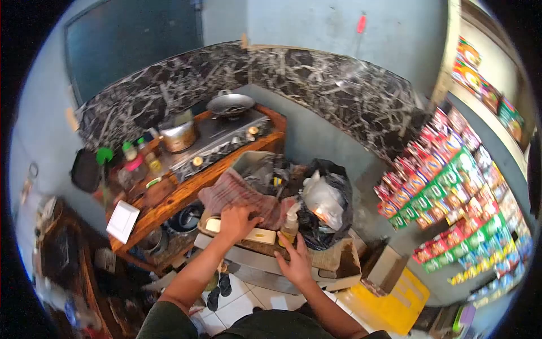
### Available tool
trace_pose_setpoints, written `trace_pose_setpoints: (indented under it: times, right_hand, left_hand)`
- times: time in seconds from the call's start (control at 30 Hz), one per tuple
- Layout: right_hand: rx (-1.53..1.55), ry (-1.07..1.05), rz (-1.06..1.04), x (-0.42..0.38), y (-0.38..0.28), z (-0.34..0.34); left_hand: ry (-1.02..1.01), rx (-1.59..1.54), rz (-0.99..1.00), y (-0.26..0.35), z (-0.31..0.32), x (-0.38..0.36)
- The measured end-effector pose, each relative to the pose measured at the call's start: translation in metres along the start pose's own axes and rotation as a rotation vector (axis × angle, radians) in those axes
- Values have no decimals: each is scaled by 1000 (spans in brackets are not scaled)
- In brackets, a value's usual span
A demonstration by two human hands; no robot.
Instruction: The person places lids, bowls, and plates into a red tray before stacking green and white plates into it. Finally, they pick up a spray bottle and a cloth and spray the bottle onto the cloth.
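Observation:
My left hand [237,223] rests on a reddish-brown cloth [243,195], its fingers bent; whether it grips the fabric I cannot tell. Beneath its wrist lies a cream-coloured box [258,235] on a worn ledge. My right hand [294,259] has its fingers apart beside a pump bottle [290,224] with yellowish liquid; the fingertips are at the bottle's base. A small whitish block [213,225] lies left of my left wrist. Right behind the bottle, a black plastic bag [345,195] holds a white plastic bag [323,198].
On the wooden counter [195,182] at the left are a stove, a metal pot [179,134] and a wok [230,104]. Snack packets [446,186] hang along the right wall. A yellow stool [395,302] and an open cardboard box [385,271] stand at the lower right.

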State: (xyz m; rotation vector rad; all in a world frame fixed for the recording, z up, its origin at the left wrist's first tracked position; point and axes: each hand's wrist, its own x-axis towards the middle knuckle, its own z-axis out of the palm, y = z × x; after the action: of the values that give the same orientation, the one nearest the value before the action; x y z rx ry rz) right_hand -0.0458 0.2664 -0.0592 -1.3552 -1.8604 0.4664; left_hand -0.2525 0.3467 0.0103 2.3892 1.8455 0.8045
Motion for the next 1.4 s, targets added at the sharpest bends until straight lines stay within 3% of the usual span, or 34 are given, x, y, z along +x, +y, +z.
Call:
trace_pose_setpoints:
  times: [0.1, 0.23, 0.37, 0.43, 0.5, 0.7, 0.77, 0.87, 0.97, 1.03, 1.1, 1.13, 1.3, 1.4]
  right_hand:
    - [-52, 62, 25, -3, 0, 6]
    - [-15, 82, 48, -3, 5, 8]
    - [101, 187, -55, -5, 10, 11]
    - [157, 215, -117, -9, 6, 6]
    - [269, 221, -49, -11, 2, -2]
    - [287, 275, -260, 7, -16, -33]
    - [698, 273, -189, 12, -8, -23]
    - [815, 235, -165, 20, -16, -26]
    - [802, 229, -180, 34, -14, -35]
    - [837, 261, -185, 40, -18, -47]
    - [882, 228, -267, 41, -17, -51]
    - [922, 206, -337, 39, -15, -52]
    - [891, -88, -240, 35, -25, -62]
    - [778, -80, -625, 41, -33, -77]
  left_hand:
    - [-143, -79, -19, -3, 0, 8]
    - [-160, -159, 20, -6, -8, 14]
    - [-47, -246, 118, -13, -8, 18]
    - [-39, -227, 37, -6, -23, 20]
    - [-19, -200, -48, -5, -34, 27]
    - [344, -409, -4, -19, -42, 41]
    - [368, -433, -63, -19, -60, 45]
    - [749, -545, -98, -21, -76, 63]
    - [990, -409, -44, -25, -109, 72]
    - [1109, -493, -25, -27, -134, 72]
    - [1279, -492, 111, -30, -158, 68]
    - [1311, -506, 125, -36, -166, 63]
    - [1345, -490, 90, -11, -176, 5]
    - [1399, -454, 69, 27, -170, -49]
